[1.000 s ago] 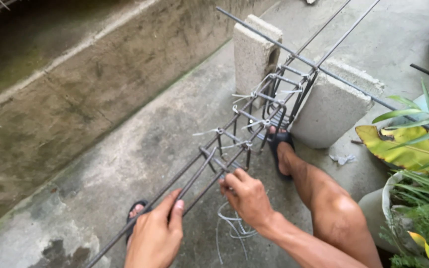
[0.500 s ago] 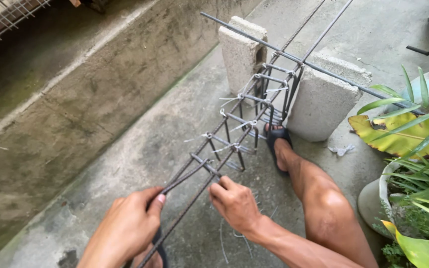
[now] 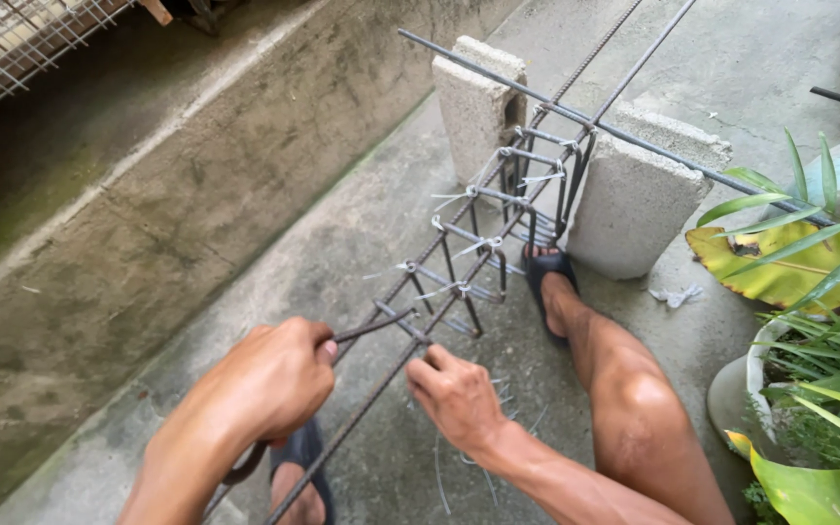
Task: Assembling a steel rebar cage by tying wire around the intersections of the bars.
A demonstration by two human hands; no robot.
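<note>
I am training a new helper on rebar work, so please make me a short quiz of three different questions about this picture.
1. True or false: the left hand is closed around a bent steel stirrup beside the long bars.
2. What holds the far end of the rebar cage off the ground? A) two concrete blocks B) a wooden bench C) a metal bucket
3. Fill in: the right hand has its fingertips at a long ____ of the cage.

Key
1. True.
2. A: a cross rod rests on the two concrete blocks.
3. Bar: the fingertips meet the ribbed bar.
</note>
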